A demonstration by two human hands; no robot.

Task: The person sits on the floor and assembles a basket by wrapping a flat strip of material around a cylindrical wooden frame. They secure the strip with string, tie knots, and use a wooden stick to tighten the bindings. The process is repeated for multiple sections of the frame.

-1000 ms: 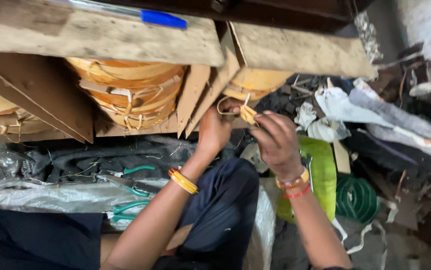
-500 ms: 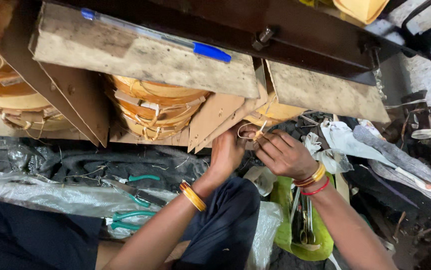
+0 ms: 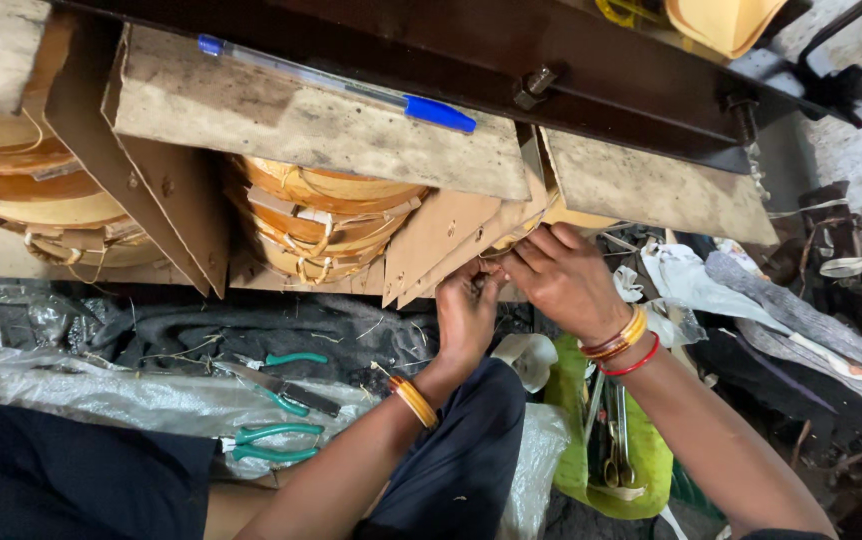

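My left hand (image 3: 466, 318) and my right hand (image 3: 563, 282) meet under the wooden shelf, right at the lower edge of a cardboard divider (image 3: 441, 240). The fingertips of both hands pinch a thin tan strip (image 3: 499, 252), which is mostly hidden by the fingers. Both wrists carry orange and red bangles. Stacked coils of tan strip (image 3: 321, 215) sit in the shelf compartment left of the hands. More coils (image 3: 31, 200) lie in the compartment further left.
A blue-capped pen (image 3: 351, 92) lies on the wooden board (image 3: 281, 125) above. Green-handled pliers (image 3: 271, 440) and cutters (image 3: 286, 398) rest on a plastic sheet (image 3: 81, 390). A yellow-green bag (image 3: 641, 460) holding scissors lies under my right forearm. Cloths (image 3: 751, 290) pile up at right.
The view has tipped up toward the shelf and pen. Both hands moved together up against the cardboard divider, and the small tan loop seen earlier is now mostly covered by the fingers.
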